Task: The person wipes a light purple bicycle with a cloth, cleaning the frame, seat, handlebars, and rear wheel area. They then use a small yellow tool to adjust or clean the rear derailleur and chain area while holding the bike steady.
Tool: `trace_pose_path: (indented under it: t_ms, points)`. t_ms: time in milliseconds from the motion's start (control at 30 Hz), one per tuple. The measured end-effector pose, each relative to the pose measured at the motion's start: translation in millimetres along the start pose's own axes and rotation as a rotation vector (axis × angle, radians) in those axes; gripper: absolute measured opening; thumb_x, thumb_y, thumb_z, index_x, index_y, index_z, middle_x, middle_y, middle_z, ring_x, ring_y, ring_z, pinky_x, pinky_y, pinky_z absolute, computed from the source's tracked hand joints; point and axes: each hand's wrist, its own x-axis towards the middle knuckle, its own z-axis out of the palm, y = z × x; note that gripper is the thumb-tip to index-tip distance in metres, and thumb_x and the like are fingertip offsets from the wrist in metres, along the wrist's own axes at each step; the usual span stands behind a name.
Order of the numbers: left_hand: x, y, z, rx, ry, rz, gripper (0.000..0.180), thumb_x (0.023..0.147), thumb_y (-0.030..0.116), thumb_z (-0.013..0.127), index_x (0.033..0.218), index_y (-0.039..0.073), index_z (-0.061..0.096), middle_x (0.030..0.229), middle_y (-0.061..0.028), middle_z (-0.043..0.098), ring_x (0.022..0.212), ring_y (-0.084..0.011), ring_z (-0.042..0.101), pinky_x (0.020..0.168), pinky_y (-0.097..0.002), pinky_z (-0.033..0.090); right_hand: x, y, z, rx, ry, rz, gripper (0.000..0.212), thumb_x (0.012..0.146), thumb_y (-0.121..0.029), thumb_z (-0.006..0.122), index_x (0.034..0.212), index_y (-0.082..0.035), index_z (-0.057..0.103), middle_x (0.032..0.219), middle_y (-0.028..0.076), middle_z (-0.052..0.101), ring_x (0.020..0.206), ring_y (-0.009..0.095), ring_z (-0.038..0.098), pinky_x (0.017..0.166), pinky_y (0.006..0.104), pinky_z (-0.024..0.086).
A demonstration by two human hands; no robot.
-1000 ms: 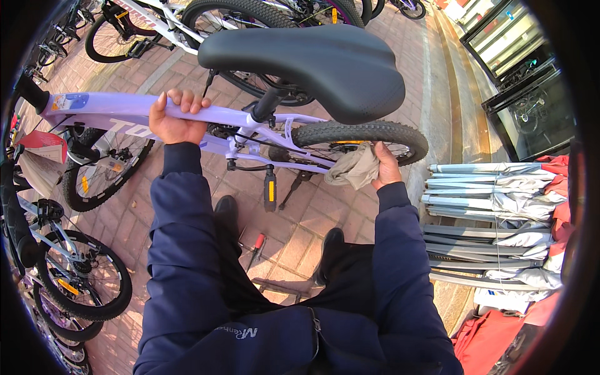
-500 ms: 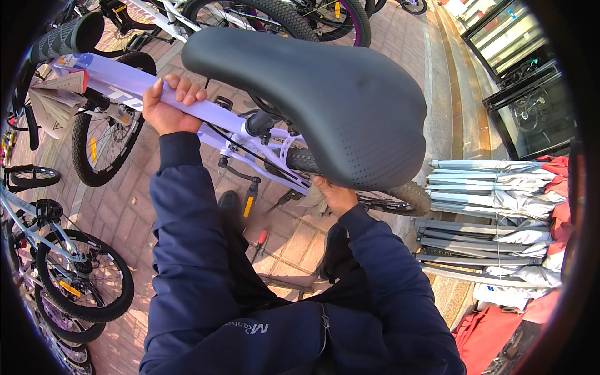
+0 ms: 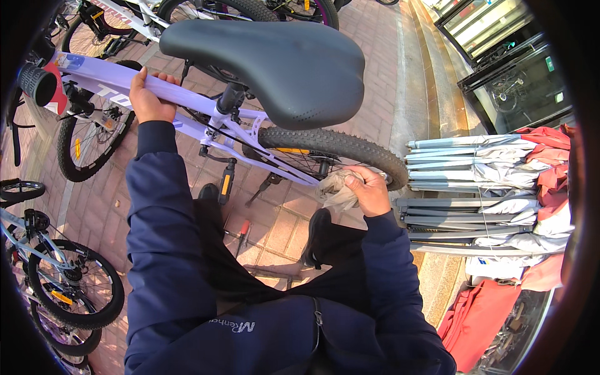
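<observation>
A bicycle with a lilac frame (image 3: 181, 95) stands across in front of me, its black saddle (image 3: 281, 72) nearest the camera. My left hand (image 3: 153, 100) wraps round the top tube ahead of the seat post. Bunched in the fingers of my right hand (image 3: 370, 192) is a crumpled beige rag (image 3: 335, 191), held beside the rear wheel, close to the end of the lilac stay. The rear tyre (image 3: 356, 147) is black and knobbly. Below the frame hang a pedal (image 3: 227, 181) with an orange reflector and the kickstand (image 3: 262, 187).
A screwdriver-like tool with a red handle (image 3: 244, 229) lies on the brick paving by my feet. Other bicycles (image 3: 75, 275) stand at the left and far side. Bundled folded canopy frames (image 3: 462, 159) with red fabric lie to the right, near a glass door (image 3: 512, 94).
My right hand has come out from under the back of the saddle and moved right and outward, bringing the rag beside the rear wheel. My left hand still grips the tube.
</observation>
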Motion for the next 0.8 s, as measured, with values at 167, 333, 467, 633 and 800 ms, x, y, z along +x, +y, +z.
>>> trace_pose_path:
  t_ms: [167,333,467,633,800]
  points:
    - [-68,1,1,0.344,0.248,0.474,0.015,0.085,0.009,0.066,0.094,-0.001,0.060,0.079,-0.0034,0.059,0.071,-0.0128,0.056,0.064,-0.0264,0.044,1,-4,-11,0.128,-0.060,-0.091,0.039,0.093,-0.014,0.066,0.127,0.004,0.060,0.117,0.008,0.067,0.106,0.013,0.060,0.094,0.0279,0.047]
    - [-207,-68,-28,0.522,-0.459,0.160,0.007,0.090,0.004,0.066,0.091,0.001,0.060,0.080,0.0016,0.060,0.070,-0.0041,0.051,0.064,-0.0202,0.042,7,-14,-12,-0.033,-0.180,-0.127,0.045,0.088,-0.006,0.062,0.132,0.005,0.056,0.131,0.012,0.061,0.123,0.018,0.055,0.105,0.0307,0.040]
    - [-249,-147,-40,0.985,-0.587,-0.153,0.015,0.084,0.009,0.067,0.095,-0.001,0.068,0.080,-0.0108,0.071,0.075,-0.0159,0.067,0.069,-0.0304,0.052,9,-10,-9,-0.253,-0.192,-0.095,0.049,0.087,-0.009,0.062,0.135,0.000,0.056,0.127,0.016,0.064,0.122,0.024,0.059,0.103,0.0325,0.043]
    - [-225,-218,-75,1.264,-0.556,-0.136,0.017,0.081,0.008,0.066,0.094,-0.003,0.067,0.080,-0.0127,0.069,0.070,-0.0214,0.068,0.064,-0.0332,0.053,22,4,11,-0.620,-0.076,-0.070,0.048,0.085,-0.015,0.065,0.131,-0.004,0.058,0.118,0.025,0.065,0.111,0.040,0.061,0.096,0.0411,0.048]
    - [-204,-254,-105,0.802,-0.241,-0.480,0.013,0.088,0.005,0.062,0.100,0.001,0.066,0.085,-0.0052,0.069,0.066,-0.0157,0.065,0.060,-0.0303,0.051,26,6,20,-0.775,0.069,-0.061,0.039,0.085,-0.021,0.067,0.119,-0.004,0.064,0.102,0.025,0.068,0.097,0.043,0.065,0.085,0.0459,0.052]
